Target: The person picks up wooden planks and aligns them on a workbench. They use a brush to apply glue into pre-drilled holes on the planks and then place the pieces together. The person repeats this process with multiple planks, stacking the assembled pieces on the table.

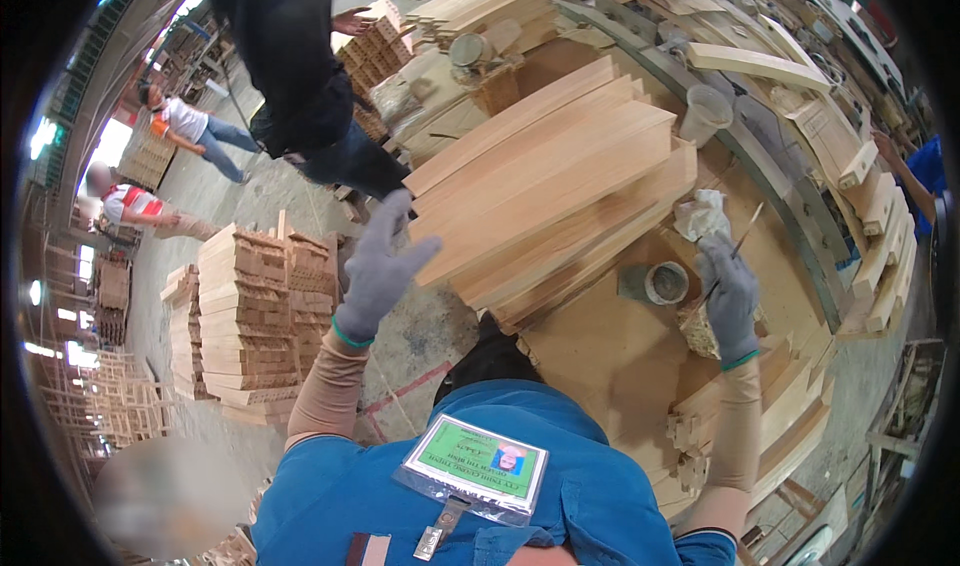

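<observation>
The left hand's fingers, spread, have the boards just right of them, contact unclear, long axis slanting forward and rightward, while the farther right hand's fingers pinch a stick.

Woodworking workshop, stacked timber boards

Tall stack of pale wooden slats, grey concrete floor, thin red line, distant person in blue jeans
</observation>
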The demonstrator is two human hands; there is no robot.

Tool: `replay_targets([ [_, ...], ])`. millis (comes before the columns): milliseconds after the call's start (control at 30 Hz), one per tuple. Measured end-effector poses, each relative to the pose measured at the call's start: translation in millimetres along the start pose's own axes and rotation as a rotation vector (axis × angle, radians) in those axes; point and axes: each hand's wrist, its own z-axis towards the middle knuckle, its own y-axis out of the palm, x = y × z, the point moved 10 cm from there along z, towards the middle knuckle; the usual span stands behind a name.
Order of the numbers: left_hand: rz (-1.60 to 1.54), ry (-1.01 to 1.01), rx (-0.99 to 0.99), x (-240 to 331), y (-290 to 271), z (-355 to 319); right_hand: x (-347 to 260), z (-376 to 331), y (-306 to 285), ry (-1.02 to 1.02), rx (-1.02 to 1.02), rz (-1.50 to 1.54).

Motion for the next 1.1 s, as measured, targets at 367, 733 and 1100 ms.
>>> replay_targets([
  [367,0.489,0.206,0.131,-46.9,33.5,-49.8,-52.4,-40.1,52.3,0.094,-0.013,0.195],
  [733,0.285,-0.152,-0.471,-51.4,21.6,-55.5,-65.6,-57.8,51.3,0.226,0.002,0.305],
  [1100,0.697,0.236,-0.083,-6.4,97.5,93.0,-106.2,-54.9,61.6,0.18,0.068,0.391],
])
